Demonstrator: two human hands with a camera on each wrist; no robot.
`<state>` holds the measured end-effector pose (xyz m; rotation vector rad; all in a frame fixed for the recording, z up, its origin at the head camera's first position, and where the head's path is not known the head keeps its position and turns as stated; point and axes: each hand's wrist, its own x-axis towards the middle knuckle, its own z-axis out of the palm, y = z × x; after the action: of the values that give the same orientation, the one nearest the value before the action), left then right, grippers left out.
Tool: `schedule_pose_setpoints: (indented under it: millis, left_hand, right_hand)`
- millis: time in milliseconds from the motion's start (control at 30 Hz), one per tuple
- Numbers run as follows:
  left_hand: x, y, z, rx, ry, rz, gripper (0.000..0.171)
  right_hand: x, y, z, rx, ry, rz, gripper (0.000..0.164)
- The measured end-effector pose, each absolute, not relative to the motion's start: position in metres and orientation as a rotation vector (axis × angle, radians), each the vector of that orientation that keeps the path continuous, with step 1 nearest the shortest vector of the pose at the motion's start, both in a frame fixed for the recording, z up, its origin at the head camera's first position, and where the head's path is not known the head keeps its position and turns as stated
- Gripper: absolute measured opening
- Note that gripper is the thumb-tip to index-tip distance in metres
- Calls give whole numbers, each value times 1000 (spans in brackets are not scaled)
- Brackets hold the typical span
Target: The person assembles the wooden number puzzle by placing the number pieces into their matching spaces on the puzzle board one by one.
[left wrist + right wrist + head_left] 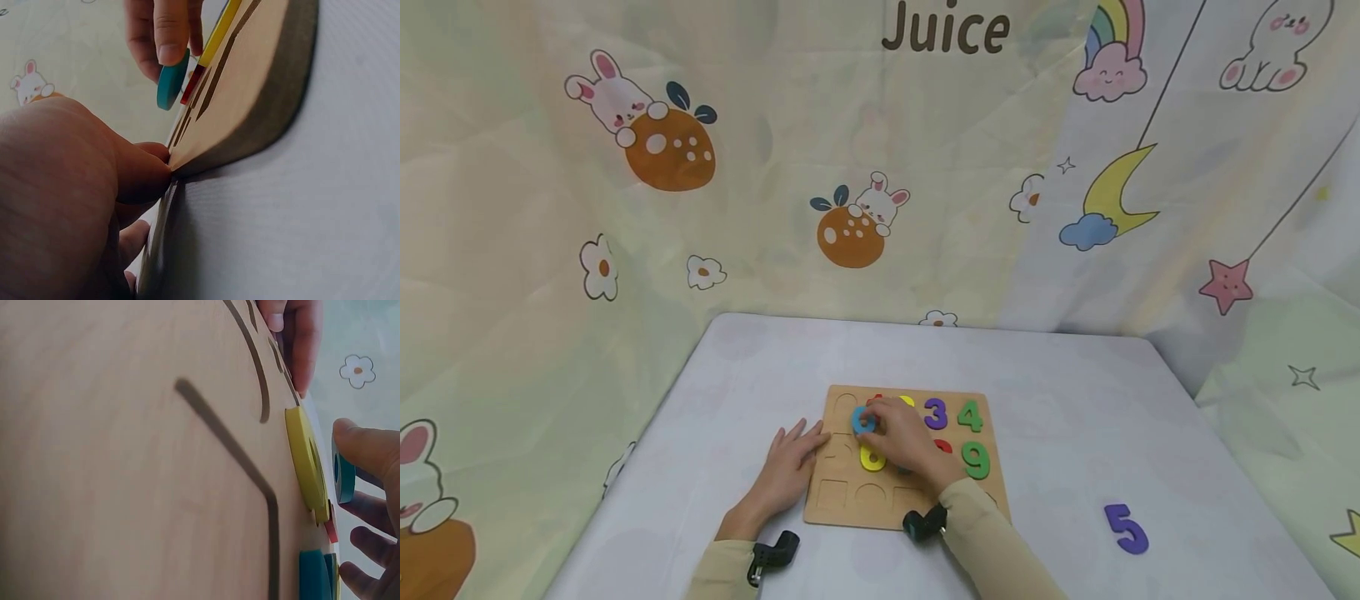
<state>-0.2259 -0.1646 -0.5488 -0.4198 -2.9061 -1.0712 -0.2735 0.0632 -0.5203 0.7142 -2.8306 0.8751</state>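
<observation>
A wooden number board (917,521) lies on the white table. My right hand (906,437) pinches a blue ring-shaped numeral (859,419), apparently a zero, over the board's upper left. In the right wrist view the thumb and fingers (369,445) hold that blue piece (345,478) upright, apart from the board. At the board's left edge rests my left hand (786,467), its fingers extended; the left wrist view shows its thumb (144,172) against the board's corner. A yellow numeral (872,459) sits below the blue piece. The right hand partly hides several pieces.
On the board's right side are a purple 3 (936,413), a green 4 (970,416) and a green 9 (976,460). A purple 5 (1126,529) lies loose on the table (1067,433) to the right. Behind stands a patterned cloth (760,208).
</observation>
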Motion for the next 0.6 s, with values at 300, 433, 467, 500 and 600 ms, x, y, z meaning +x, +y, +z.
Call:
schedule_pose_setpoints:
  millis: [300,433,467,500,600]
  left_hand:
    - [-226,-165,-549,-431,-2898,-1077,39]
    - [-226,-166,-549,-431,-2896,-1094,39]
    - [-226,-166,-549,-433,-2895,-1094,39]
    - [-226,-166,-549,-436,-2893,-1092,39]
    - [-226,-166,-549,-440,-2893,-1083,39]
  right_hand:
    - [-276,53,-520,715,-2880,893,24]
    - [-280,49,-521,707,-2901,897,24]
    - [-281,48,-522,701,-2906,893,24]
    - [-282,48,-523,692,-2909,888,24]
    - [-285,46,-525,674,-2912,870,23]
